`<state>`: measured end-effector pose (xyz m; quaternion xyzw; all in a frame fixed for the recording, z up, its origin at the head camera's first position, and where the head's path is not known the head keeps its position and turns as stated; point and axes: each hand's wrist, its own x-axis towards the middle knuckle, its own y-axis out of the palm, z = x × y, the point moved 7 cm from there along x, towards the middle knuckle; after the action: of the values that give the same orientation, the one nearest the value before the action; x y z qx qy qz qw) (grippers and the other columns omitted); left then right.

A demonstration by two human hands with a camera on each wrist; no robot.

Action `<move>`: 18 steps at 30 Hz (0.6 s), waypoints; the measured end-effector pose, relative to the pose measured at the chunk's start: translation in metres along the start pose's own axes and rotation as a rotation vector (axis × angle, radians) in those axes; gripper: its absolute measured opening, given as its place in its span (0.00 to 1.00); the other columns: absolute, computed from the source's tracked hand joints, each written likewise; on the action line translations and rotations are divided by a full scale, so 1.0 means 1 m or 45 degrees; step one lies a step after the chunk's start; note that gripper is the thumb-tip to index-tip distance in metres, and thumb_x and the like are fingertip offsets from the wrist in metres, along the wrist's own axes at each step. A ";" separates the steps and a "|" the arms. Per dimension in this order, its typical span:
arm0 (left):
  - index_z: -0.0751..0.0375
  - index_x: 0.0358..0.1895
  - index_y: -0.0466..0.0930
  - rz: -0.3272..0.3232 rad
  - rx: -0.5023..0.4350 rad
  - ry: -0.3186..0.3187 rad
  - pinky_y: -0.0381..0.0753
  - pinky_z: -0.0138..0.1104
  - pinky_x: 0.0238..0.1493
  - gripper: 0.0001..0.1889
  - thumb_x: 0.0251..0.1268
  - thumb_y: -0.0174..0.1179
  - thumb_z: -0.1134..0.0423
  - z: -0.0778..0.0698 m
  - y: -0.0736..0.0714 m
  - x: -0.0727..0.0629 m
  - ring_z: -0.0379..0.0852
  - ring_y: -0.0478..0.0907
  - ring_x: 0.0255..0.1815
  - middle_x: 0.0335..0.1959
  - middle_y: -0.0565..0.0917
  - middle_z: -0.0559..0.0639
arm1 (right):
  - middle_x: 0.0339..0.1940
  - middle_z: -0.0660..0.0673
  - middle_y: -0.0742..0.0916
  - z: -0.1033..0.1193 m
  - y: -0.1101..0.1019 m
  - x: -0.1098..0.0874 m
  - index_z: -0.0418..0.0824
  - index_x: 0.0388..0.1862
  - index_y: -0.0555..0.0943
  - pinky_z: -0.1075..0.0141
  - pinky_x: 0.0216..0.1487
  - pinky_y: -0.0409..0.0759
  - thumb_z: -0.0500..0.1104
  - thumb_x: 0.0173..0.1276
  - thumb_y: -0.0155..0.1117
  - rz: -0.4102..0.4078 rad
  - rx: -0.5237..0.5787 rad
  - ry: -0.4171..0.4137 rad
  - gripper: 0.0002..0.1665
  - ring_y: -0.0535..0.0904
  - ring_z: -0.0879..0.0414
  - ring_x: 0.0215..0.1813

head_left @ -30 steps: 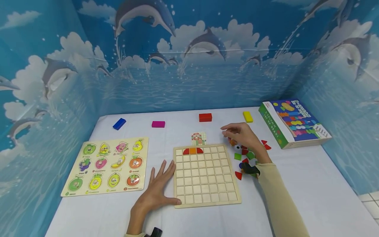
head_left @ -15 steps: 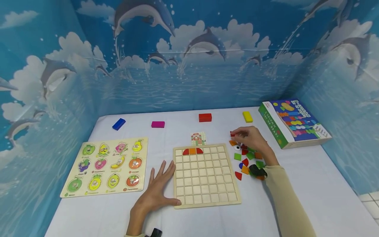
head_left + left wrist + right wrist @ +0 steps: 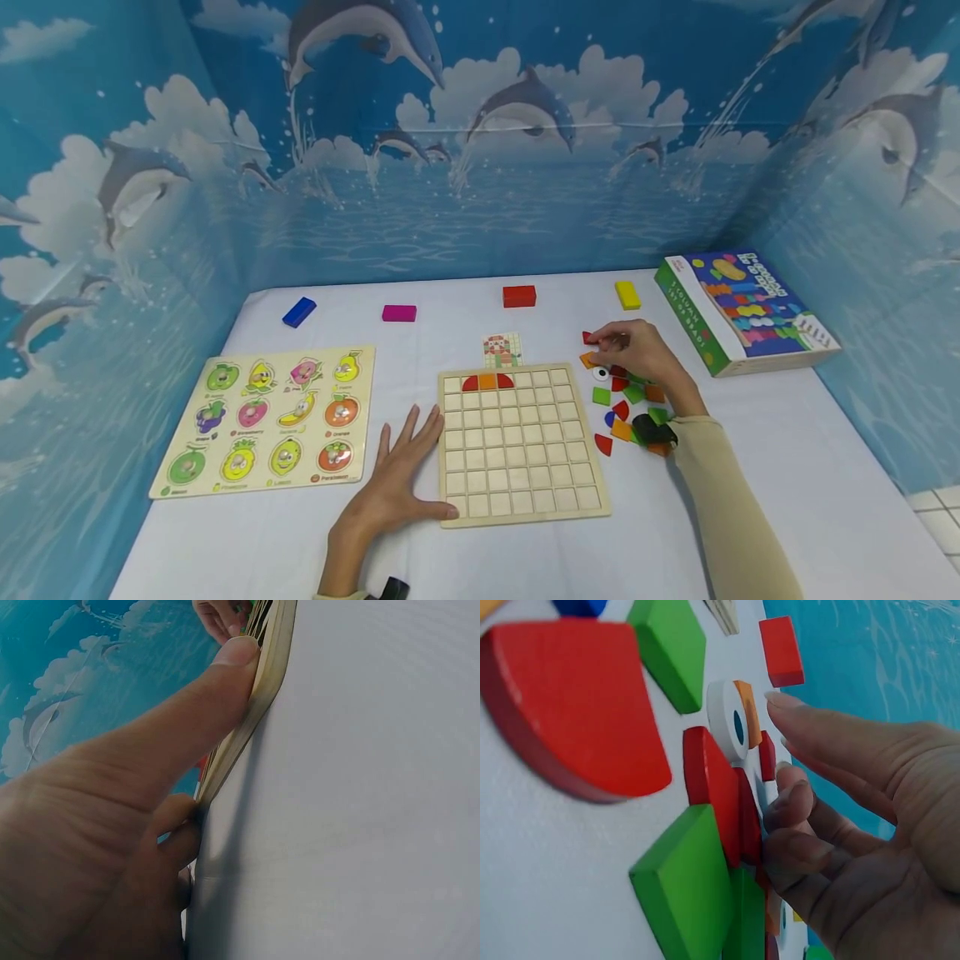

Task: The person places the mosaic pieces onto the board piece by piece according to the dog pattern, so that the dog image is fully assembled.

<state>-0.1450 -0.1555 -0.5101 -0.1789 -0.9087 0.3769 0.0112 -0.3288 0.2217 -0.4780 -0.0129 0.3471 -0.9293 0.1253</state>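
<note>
My left hand (image 3: 401,479) rests spread at the left side of a wooden grid board (image 3: 525,450); its thumb lies on the near left corner. In the left wrist view the thumb presses the board's edge (image 3: 277,667). Two red quarter-round pieces (image 3: 470,383) flank an orange square (image 3: 487,382) in the board's top row. Over the loose pieces, my right hand (image 3: 637,348) has a fingertip at a small red piece (image 3: 587,337) and its thumb near an orange piece (image 3: 588,360). The right wrist view shows thumb and fingers apart, with nothing visibly pinched.
A pattern card (image 3: 501,350) lies behind the board. Left of it is a fruit puzzle board (image 3: 281,467). Blue (image 3: 299,312), magenta (image 3: 399,313), red (image 3: 519,297) and yellow (image 3: 627,295) blocks line the back. A game box (image 3: 750,312) stands at the right.
My right hand has come slightly right and down to the small red piece, uncovering more loose pieces. Over the last half second it barely moves. My left hand stays in place.
</note>
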 end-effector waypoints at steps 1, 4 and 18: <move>0.49 0.89 0.50 0.000 -0.001 0.000 0.20 0.54 0.88 0.72 0.39 0.90 0.49 0.000 0.000 0.000 0.47 0.33 0.92 0.90 0.48 0.38 | 0.38 0.39 0.86 0.000 -0.001 0.001 0.32 0.54 0.89 0.71 0.31 0.80 0.37 0.70 0.78 -0.016 -0.001 0.005 0.16 0.79 0.48 0.36; 0.49 0.89 0.50 0.000 -0.002 -0.001 0.20 0.54 0.88 0.72 0.40 0.90 0.49 0.000 0.000 0.000 0.47 0.33 0.92 0.90 0.48 0.38 | 0.37 0.39 0.86 -0.001 -0.003 0.008 0.33 0.54 0.90 0.71 0.29 0.79 0.39 0.71 0.78 -0.071 -0.018 0.007 0.17 0.79 0.47 0.35; 0.51 0.89 0.50 -0.004 0.009 0.015 0.21 0.54 0.88 0.72 0.40 0.90 0.50 0.000 -0.001 -0.001 0.47 0.33 0.92 0.90 0.48 0.39 | 0.35 0.41 0.84 -0.004 0.003 0.029 0.33 0.50 0.90 0.65 0.34 0.77 0.40 0.70 0.79 -0.073 -0.114 0.145 0.14 0.76 0.45 0.40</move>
<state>-0.1440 -0.1563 -0.5090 -0.1795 -0.9076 0.3790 0.0179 -0.3563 0.2153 -0.4851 0.0245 0.3944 -0.9153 0.0781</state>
